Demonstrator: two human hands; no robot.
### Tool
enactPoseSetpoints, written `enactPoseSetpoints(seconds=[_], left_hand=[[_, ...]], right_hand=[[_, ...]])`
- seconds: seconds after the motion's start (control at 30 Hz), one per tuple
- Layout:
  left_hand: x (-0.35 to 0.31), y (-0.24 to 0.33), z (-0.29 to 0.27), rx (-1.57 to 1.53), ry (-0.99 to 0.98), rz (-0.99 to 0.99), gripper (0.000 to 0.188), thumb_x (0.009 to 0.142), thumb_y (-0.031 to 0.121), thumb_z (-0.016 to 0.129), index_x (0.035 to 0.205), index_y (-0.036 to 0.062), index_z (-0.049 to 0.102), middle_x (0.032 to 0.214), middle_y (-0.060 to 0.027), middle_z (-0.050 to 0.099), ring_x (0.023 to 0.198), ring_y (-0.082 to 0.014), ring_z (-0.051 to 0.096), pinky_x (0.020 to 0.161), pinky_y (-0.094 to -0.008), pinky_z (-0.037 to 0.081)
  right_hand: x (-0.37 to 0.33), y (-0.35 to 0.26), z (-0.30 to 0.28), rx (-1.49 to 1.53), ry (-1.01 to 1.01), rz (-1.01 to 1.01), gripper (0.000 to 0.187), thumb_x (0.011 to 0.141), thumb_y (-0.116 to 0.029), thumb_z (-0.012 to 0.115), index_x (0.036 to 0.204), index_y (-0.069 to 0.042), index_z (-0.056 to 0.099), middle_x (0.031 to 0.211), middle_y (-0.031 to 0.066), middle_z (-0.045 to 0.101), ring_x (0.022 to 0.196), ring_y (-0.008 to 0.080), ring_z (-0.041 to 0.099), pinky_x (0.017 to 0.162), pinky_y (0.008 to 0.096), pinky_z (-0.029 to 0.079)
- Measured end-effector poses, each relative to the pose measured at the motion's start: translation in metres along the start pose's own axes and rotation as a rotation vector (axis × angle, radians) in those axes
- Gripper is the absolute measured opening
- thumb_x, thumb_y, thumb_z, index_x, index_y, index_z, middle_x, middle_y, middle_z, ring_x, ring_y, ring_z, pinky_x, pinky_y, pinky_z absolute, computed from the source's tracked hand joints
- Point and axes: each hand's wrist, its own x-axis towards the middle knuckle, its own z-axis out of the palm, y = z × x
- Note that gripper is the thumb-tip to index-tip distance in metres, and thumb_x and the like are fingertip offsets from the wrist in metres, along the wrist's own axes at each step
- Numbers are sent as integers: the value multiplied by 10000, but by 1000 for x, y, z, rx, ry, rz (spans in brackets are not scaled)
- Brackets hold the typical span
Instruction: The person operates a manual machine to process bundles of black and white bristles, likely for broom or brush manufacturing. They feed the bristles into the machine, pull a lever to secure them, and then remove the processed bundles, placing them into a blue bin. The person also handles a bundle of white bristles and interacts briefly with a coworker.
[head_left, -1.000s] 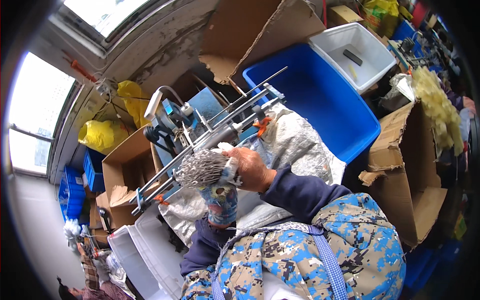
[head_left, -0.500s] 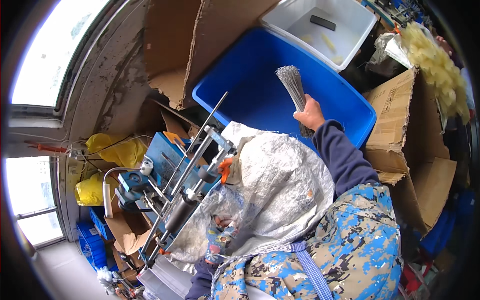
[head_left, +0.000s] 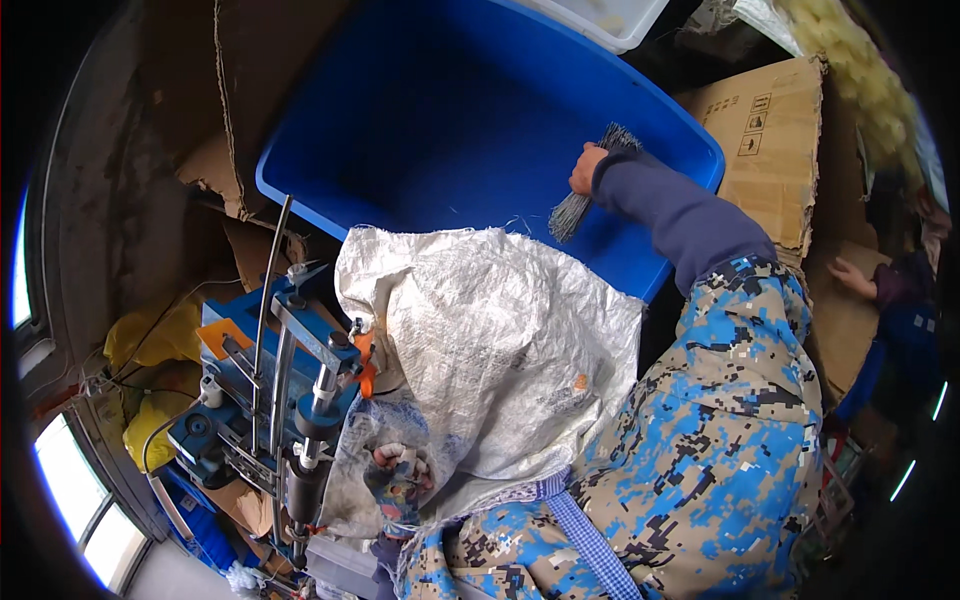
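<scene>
Over the right part of a deep blue tub [head_left: 400, 130], my right hand [head_left: 588, 168] is closed around a bundle of thin grey metal wires [head_left: 572, 215]. The bundle slants, its lower end near the tub's front wall and its upper end partly behind my sleeve. My left hand [head_left: 400, 468], in a floral fingerless glove, rests on cloth in my lap with its fingers curled; whatever they may hold is hidden. A white woven sack [head_left: 480, 330] covers my lap between the tub and my left hand.
Left of the sack stands a blue bench machine [head_left: 240, 400] with metal rods and an orange clamp [head_left: 366, 362]. A cardboard box [head_left: 770, 150] flanks the tub on the right, with another person's hand [head_left: 852, 278] beyond. A white bin [head_left: 610, 20] sits behind.
My right hand has brought the wire bundle lower into the tub and tilted it the other way. The view has shifted right. Another person's hand now shows at the right.
</scene>
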Motion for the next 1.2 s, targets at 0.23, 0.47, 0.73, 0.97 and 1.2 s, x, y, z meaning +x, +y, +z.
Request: enactPoseSetpoints(seconds=[0.23,0.47,0.73,0.97,1.2], left_hand=[[4,-5,-1,-230,-45,-25,178,868,209,487,891,33,483,617,-127,554,417,-208,510,373,-286,420],[10,-1,2,-77,27,-26,132,839,145,525,898,33,489,625,-115,562,423,-189,514,377,-272,412],[7,4,0,-27,35,-23,125,820,107,546,905,31,493,632,-109,568,429,-180,519,381,-264,408],[4,2,0,-17,46,-5,133,804,73,565,910,30,497,638,-104,573,434,-172,523,384,-257,405],[-2,-1,16,-1,38,91,153,787,40,584,916,29,501,644,-100,578,439,-163,527,388,-250,402]], right_hand=[[2,-27,7,958,285,428,359,648,-102,640,988,-31,550,914,164,618,894,308,593,799,378,443],[64,-107,25,1613,398,748,484,560,-189,738,948,23,540,924,219,595,894,341,583,769,364,465],[79,-166,23,1358,185,500,629,608,-209,712,1101,45,417,963,261,578,925,358,575,792,408,459],[111,-207,49,996,368,530,437,700,-184,594,1037,57,456,901,271,543,844,393,539,715,476,424],[135,-193,108,734,428,437,260,786,-181,448,940,16,517,881,204,516,750,304,529,657,447,418]])
